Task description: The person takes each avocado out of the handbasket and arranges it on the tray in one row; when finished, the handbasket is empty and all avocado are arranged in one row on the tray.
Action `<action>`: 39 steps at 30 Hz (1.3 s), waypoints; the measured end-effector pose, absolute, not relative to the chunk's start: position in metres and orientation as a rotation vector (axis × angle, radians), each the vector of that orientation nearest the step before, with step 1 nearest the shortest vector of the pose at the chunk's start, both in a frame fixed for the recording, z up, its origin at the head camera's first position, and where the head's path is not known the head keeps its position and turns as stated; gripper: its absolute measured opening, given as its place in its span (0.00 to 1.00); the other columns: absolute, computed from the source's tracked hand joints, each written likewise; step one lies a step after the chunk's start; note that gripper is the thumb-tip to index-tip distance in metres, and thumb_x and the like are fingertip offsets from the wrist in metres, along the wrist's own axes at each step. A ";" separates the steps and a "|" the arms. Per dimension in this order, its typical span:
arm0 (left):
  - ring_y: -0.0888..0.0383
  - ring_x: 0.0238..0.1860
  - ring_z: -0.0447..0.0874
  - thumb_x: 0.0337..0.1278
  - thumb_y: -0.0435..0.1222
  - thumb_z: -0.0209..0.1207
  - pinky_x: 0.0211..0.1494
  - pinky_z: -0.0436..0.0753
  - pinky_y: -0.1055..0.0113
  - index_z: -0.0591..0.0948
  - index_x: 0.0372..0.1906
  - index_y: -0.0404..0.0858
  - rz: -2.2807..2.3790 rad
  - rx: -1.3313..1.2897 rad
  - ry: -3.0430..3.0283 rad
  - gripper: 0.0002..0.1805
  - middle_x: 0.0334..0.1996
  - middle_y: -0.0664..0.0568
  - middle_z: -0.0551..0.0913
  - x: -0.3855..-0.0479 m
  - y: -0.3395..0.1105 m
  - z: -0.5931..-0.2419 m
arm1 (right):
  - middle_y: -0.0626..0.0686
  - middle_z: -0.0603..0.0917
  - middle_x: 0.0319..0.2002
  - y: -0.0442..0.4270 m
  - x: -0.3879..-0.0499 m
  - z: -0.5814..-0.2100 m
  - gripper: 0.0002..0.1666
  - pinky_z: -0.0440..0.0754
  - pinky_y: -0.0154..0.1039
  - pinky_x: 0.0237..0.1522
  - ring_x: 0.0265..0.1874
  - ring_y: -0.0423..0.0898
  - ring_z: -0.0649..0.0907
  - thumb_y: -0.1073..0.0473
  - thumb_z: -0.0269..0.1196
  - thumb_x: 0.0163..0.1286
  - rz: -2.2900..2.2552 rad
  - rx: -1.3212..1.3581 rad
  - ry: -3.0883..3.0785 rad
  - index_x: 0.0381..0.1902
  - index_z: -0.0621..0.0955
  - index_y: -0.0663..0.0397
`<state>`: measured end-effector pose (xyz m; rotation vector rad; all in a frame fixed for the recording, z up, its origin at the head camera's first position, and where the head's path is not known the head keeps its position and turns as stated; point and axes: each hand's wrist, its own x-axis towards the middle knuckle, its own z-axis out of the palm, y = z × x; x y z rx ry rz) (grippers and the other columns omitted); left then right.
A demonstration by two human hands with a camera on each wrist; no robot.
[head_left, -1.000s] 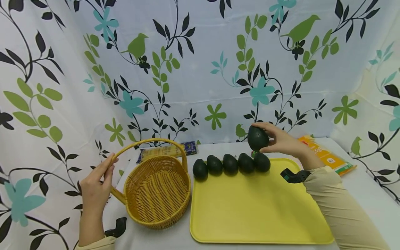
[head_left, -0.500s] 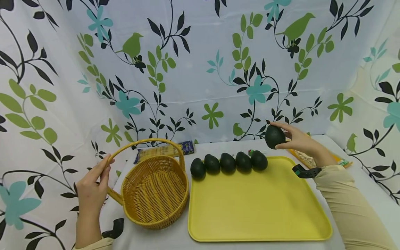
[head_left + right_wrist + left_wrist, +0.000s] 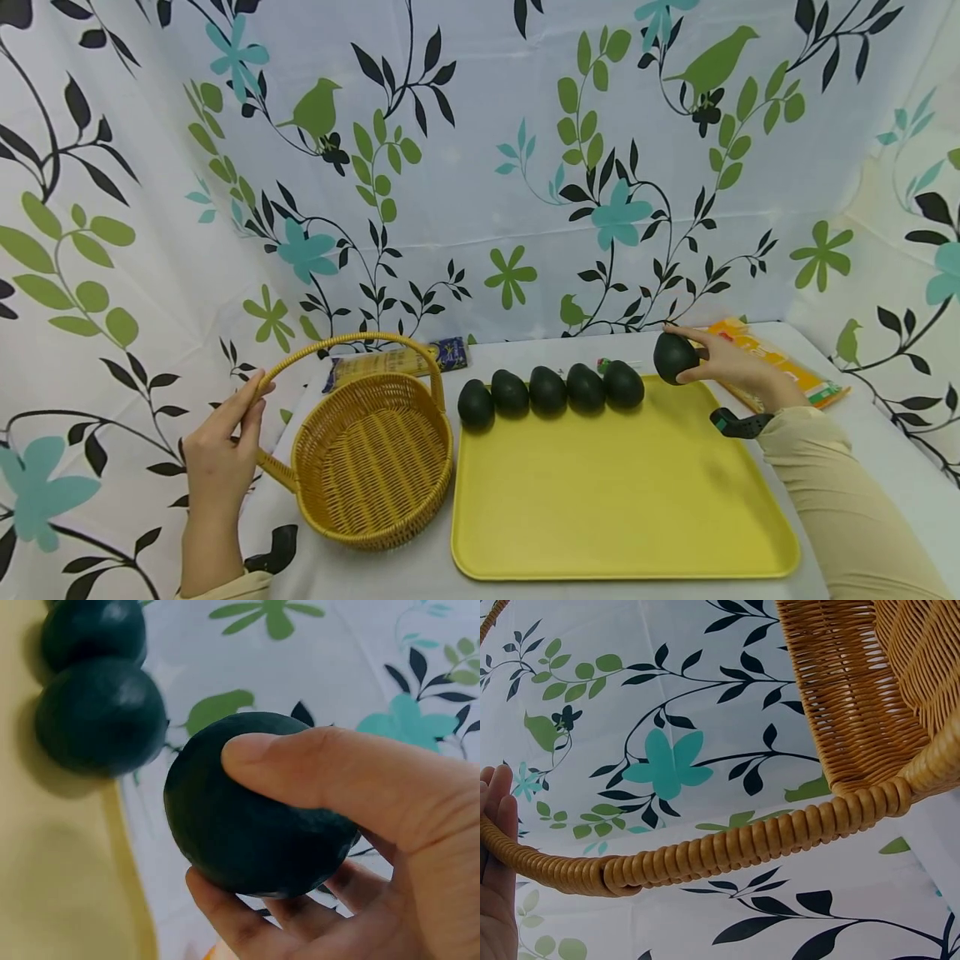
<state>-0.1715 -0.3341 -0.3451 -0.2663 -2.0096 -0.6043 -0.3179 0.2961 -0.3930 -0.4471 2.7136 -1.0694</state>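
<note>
My right hand [image 3: 731,360] holds a dark green avocado [image 3: 673,358] at the far right part of the yellow tray [image 3: 622,500]. In the right wrist view the thumb lies on top of this avocado [image 3: 247,832], and the fingers curl beneath it. Along the tray's far edge several more avocados [image 3: 548,392] stand side by side, a gap away from the held one. On the left, my left hand [image 3: 222,454] grips the arched handle [image 3: 705,859] of a wicker basket [image 3: 375,533], whose inside shows no contents. The basket leans slightly toward me beside the tray.
Behind the basket lies a yellow and blue packet [image 3: 390,364]. An orange packet [image 3: 787,362] lies past the tray's far right corner, partly behind my right hand. A small red and green item [image 3: 603,364] sits behind the row. A patterned curtain [image 3: 465,167] hangs behind the table.
My right hand has carried the avocado rightward past the end of the row, then lowered it toward the tray's far edge. The left hand keeps its grip on the basket handle.
</note>
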 end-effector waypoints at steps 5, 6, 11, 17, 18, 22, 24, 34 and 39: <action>0.91 0.42 0.68 0.49 0.18 0.60 0.39 0.65 0.95 0.80 0.55 0.38 -0.606 -0.263 -2.010 0.26 0.37 0.36 0.86 -0.171 -0.335 -0.345 | 0.71 0.50 0.71 0.300 -0.323 -0.405 0.54 0.59 0.71 0.58 0.64 0.70 0.60 0.53 0.69 0.55 -1.103 -0.381 2.628 0.74 0.53 0.43; 0.92 0.42 0.68 0.49 0.18 0.60 0.39 0.65 0.95 0.80 0.56 0.39 -0.606 -0.261 -2.015 0.26 0.37 0.36 0.86 -0.171 -0.335 -0.345 | 0.71 0.50 0.71 0.301 -0.324 -0.407 0.54 0.57 0.71 0.59 0.64 0.70 0.59 0.54 0.69 0.54 -1.120 -0.367 2.605 0.74 0.53 0.44; 0.92 0.44 0.68 0.52 0.20 0.59 0.40 0.65 0.94 0.79 0.57 0.41 -0.607 -0.250 -2.038 0.26 0.39 0.36 0.86 -0.171 -0.336 -0.346 | 0.71 0.45 0.72 0.301 -0.329 -0.417 0.54 0.53 0.72 0.61 0.66 0.71 0.53 0.55 0.69 0.54 -1.143 -0.275 2.506 0.74 0.53 0.43; 0.92 0.47 0.67 0.52 0.20 0.59 0.41 0.65 0.96 0.78 0.58 0.42 -0.587 -0.246 -2.046 0.27 0.38 0.35 0.86 -0.171 -0.337 -0.347 | 0.73 0.43 0.72 0.299 -0.330 -0.427 0.53 0.50 0.74 0.60 0.67 0.74 0.47 0.55 0.69 0.54 -1.093 -0.360 2.542 0.74 0.55 0.45; 0.93 0.47 0.67 0.52 0.20 0.59 0.41 0.65 0.96 0.78 0.58 0.42 -0.588 -0.244 -2.048 0.27 0.38 0.35 0.86 -0.171 -0.337 -0.347 | 0.72 0.45 0.72 0.299 -0.331 -0.429 0.52 0.50 0.74 0.60 0.68 0.74 0.47 0.56 0.69 0.54 -1.094 -0.381 2.545 0.73 0.55 0.45; 0.92 0.47 0.67 0.52 0.20 0.59 0.41 0.65 0.96 0.79 0.58 0.42 -0.597 -0.236 -2.049 0.26 0.38 0.36 0.86 -0.171 -0.336 -0.347 | 0.71 0.49 0.72 0.296 -0.332 -0.436 0.51 0.52 0.73 0.61 0.67 0.72 0.51 0.55 0.68 0.55 -1.061 -0.395 2.554 0.73 0.56 0.43; 0.92 0.47 0.68 0.52 0.20 0.59 0.40 0.65 0.96 0.79 0.57 0.41 -0.599 -0.235 -2.046 0.26 0.38 0.36 0.86 -0.171 -0.335 -0.347 | 0.70 0.50 0.72 0.295 -0.333 -0.439 0.51 0.53 0.73 0.61 0.67 0.72 0.53 0.55 0.68 0.56 -1.034 -0.392 2.555 0.73 0.56 0.42; 0.92 0.46 0.68 0.49 0.19 0.60 0.36 0.65 0.95 0.80 0.56 0.40 -0.600 -0.241 -2.014 0.26 0.37 0.37 0.86 -0.171 -0.332 -0.345 | 0.70 0.51 0.71 0.292 -0.333 -0.442 0.50 0.56 0.71 0.60 0.65 0.70 0.56 0.57 0.65 0.58 -1.045 -0.390 2.506 0.74 0.54 0.41; 0.92 0.46 0.68 0.49 0.19 0.61 0.36 0.65 0.95 0.80 0.55 0.39 -0.595 -0.235 -2.016 0.26 0.37 0.37 0.87 -0.171 -0.333 -0.346 | 0.70 0.50 0.71 0.290 -0.335 -0.444 0.51 0.55 0.71 0.60 0.65 0.70 0.56 0.57 0.65 0.57 -1.062 -0.389 2.491 0.74 0.53 0.42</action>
